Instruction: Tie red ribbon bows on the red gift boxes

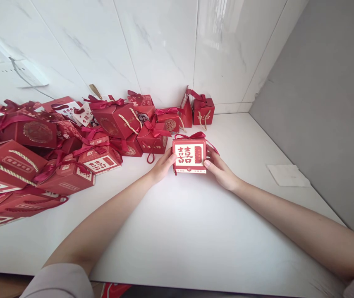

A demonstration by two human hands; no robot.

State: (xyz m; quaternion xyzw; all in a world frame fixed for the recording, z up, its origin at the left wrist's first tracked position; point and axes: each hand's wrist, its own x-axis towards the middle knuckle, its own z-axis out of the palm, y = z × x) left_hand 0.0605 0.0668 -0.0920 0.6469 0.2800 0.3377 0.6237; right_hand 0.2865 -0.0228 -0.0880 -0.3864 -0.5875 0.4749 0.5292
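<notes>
Between my two hands is a small red gift box with a white front panel, a red double-happiness character and a dark red ribbon bow on top. My left hand grips its left side, thumb toward the front edge. On the opposite side my right hand presses against the box, its thumb at the front right edge and its fingers partly hidden behind. The box is upright, at or just over the white table; I cannot tell if it touches.
Many similar red boxes are heaped at the left and along the tiled wall. A red box with a gold cord stands at the back. A white tissue lies near the grey wall at right.
</notes>
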